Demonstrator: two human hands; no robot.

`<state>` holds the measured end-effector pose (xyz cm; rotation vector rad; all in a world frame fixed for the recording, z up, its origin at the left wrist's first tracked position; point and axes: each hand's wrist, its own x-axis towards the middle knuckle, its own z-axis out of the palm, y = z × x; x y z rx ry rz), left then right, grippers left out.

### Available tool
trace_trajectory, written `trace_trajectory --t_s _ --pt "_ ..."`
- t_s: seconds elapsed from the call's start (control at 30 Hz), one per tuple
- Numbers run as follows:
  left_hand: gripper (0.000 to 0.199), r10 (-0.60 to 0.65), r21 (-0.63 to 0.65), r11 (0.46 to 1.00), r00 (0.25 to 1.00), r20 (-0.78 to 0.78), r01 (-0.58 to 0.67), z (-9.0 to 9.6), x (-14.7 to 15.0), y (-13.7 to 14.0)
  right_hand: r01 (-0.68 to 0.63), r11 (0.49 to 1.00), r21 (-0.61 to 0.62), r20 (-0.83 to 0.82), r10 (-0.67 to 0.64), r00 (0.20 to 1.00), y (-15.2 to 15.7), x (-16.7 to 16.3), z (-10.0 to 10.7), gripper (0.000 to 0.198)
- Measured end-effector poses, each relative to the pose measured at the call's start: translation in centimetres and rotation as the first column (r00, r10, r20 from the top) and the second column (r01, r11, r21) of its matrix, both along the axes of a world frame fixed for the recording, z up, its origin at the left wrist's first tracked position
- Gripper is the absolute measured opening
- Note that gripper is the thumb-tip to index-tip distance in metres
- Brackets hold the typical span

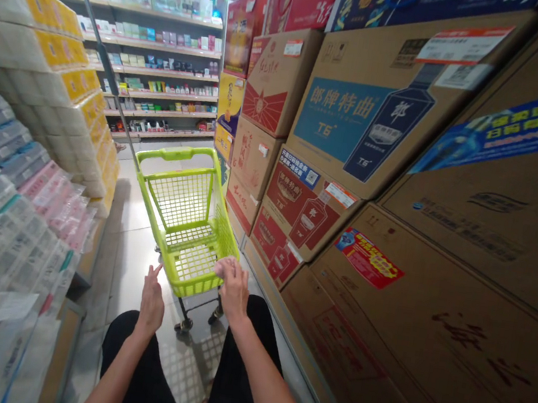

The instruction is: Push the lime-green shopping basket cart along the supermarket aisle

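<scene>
Two stacks of packaged goods head the left side. First, plastic-wrapped packs [13, 224], white with grey and pink among them, piled along the left margin of the aisle. Behind them, a tall stack of white packs with yellow ends [71, 88], its layers uneven at the floor side. Next, one slender pole [98, 41], slanting down to the cart's far left corner; whether it is fixed there cannot be told. Beyond, a shelf unit [155, 46] with small goods lined along its shelf edges.

Left hand [153, 302]: fingers extended, nothing held, fingertips just beside the cart's near left corner; contact cannot be told. One lime-green shopping cart [198, 284], upright on its wheels on the tiled floor [132, 238], its near edge before the person's knees, handle at the far edge. Right hand [233, 294]: fingers curled at the cart's near right corner, well apart from the left hand; whether they grip the rim cannot be told.

Last, printed cartons [342, 115] stacked high along the platform's [295, 347] aisle edge.

Hazards, as judged: a crooked push at one corner could swing the cart into the cartons, pinching the right fingers; a leftward swing could nudge the yellow-ended stack, whose uneven layers might slide.
</scene>
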<state>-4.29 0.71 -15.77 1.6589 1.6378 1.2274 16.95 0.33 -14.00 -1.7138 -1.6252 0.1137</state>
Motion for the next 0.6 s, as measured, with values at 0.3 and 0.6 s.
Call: trace_trajectory --t_s 0.3,0.6 --pt "0.057 0.023 0.059 0.998 0.993 -0.113 -0.016 -0.4 1.6 0.5 -0.324 0.935 0.144 -0.129 0.343 0.931 -1.4 -5.7 -1.2 0.053" --pt "0.046 0.073 0.141 0.99 0.909 -0.41 -0.016 0.1 2.3 0.6 0.331 0.938 0.1 -0.527 -0.233 0.818 0.2 2.7 1.6 0.033"
